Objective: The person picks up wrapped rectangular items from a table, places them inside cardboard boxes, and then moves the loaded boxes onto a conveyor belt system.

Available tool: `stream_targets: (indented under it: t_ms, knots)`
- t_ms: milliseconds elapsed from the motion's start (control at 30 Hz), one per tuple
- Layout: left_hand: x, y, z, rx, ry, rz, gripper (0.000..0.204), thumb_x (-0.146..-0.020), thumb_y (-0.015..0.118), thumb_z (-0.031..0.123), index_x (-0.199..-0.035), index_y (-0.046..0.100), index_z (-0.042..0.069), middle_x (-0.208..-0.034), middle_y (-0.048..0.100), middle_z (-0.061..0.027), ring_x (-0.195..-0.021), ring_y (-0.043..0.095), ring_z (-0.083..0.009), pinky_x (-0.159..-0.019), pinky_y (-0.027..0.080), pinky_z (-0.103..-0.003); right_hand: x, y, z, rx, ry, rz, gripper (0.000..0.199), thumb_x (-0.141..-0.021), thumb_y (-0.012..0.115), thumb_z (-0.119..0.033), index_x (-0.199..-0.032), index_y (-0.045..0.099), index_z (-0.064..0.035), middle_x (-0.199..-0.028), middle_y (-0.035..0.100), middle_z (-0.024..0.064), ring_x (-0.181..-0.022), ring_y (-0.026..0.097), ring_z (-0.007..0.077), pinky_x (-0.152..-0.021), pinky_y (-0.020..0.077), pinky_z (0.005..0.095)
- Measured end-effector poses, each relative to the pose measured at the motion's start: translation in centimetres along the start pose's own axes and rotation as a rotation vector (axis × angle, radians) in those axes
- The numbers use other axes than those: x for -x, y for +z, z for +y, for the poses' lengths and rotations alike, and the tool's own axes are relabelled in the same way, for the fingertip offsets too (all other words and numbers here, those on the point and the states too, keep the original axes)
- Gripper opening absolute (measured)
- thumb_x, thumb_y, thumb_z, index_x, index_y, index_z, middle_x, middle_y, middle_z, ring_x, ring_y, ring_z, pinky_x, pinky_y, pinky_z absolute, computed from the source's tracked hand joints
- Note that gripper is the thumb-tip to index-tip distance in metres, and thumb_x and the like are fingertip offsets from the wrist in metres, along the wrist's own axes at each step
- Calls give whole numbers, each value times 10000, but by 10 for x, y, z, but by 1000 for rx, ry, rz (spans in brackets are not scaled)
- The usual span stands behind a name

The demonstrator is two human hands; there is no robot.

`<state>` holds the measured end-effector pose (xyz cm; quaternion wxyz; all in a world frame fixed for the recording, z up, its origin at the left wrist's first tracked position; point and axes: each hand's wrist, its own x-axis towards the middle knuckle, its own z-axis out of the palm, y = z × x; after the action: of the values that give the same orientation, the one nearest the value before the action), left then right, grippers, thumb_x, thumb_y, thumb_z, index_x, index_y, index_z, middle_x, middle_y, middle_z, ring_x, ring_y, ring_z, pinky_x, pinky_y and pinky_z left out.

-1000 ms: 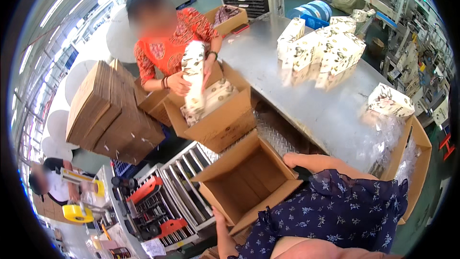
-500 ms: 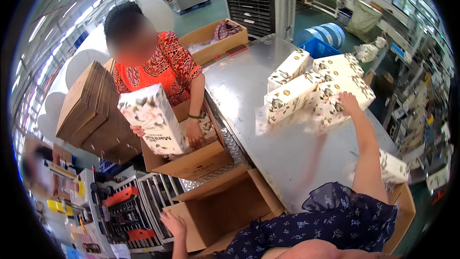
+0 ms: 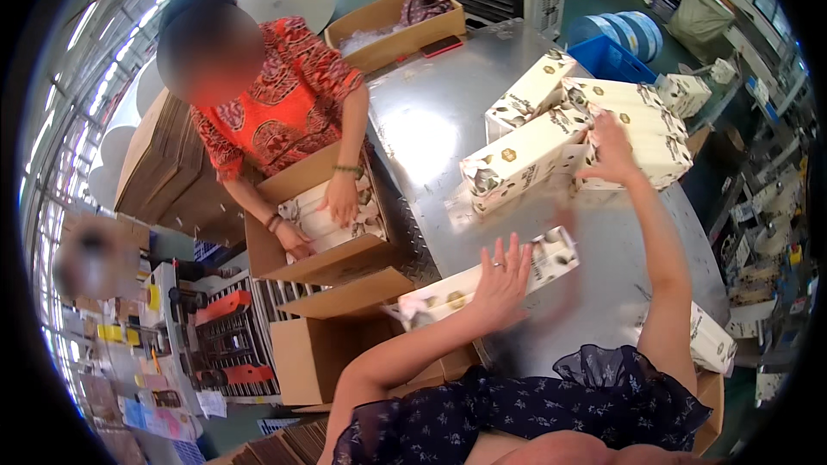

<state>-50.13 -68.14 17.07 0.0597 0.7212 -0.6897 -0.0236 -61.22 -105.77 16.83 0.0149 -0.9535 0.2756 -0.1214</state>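
Note:
A cream tissue pack [image 3: 457,294] with a flower print lies slantwise at the table edge, partly over an open cardboard carton [image 3: 310,357]. My left hand [image 3: 502,286] rests against this pack, fingers stretched out and apart, a ring on one finger. My right hand [image 3: 612,153] reaches across the table to a group of upright tissue packs [image 3: 655,133], its thumb spread from the fingers and its fingertips touching the nearest side. Beside it, another tissue pack [image 3: 521,159] lies on its side. A further tissue pack [image 3: 530,95] is behind that one.
Across from me a co-worker [image 3: 276,95] has both hands in a carton [image 3: 345,269] of packs. The metal table [image 3: 422,146] lies between. A blue crate [image 3: 612,60] stands at the far edge; another tissue pack [image 3: 711,340] is near my right elbow.
My left hand has moved from the open carton's left side to a tissue pack at the table edge. The co-worker's raised pack is now down, with both hands in the carton.

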Motion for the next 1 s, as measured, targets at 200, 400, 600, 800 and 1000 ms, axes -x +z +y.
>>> stream_targets:
  t_ms: [200, 400, 600, 800, 1000]
  knots:
    - [-15, 14, -19, 295, -172, -2, 862, -725, 683, 90, -1489, 298, -14, -1145, 507, -198, -1055, 517, -393, -915, 411, -464, 49, 22, 69, 222, 242, -159, 1292, -534, 931, -252, -1573, 171, -149, -1564, 236, 175, -1457, 237, 361, -1188, 218, 499]
    - [89, -117, -80, 821, -11, 527, 850, -722, 759, 129, -1454, 334, 56, -1208, 491, -172, -1132, 503, -344, -965, 421, -431, 92, -12, 4, 338, 102, -174, 929, -707, 794, -338, -1492, 353, -111, -1355, 505, 206, -1271, 462, 393, -1074, 358, 512]
    - [292, -147, -139, 1826, -52, 386, 614, -969, 611, 305, -1455, 382, 9, -1393, 521, -142, -1263, 543, -257, -1035, 475, -442, 145, -8, -146, 207, -69, -319, 642, -856, 682, -404, -1364, 525, -45, -1345, 548, 225, -1247, 504, 425, -1058, 379, 521]
    - [372, -90, -186, 880, -386, 228, 897, -732, 865, 280, -1425, 358, 20, -1380, 496, -177, -1276, 502, -315, -1062, 403, -427, 152, -47, -208, -27, 1, -221, 772, -759, 745, -292, -1433, 438, -72, -1337, 532, 203, -1267, 482, 403, -1074, 367, 498]
    - [377, 62, -169, 370, -604, -397, 1070, -631, 899, 315, -1494, 290, 141, -1395, 468, -156, -1247, 481, -448, -925, 411, -652, 125, -147, -421, -467, -245, 95, 1150, -528, 928, -150, -1523, 353, -117, -1338, 535, 152, -1259, 491, 334, -1057, 381, 418]
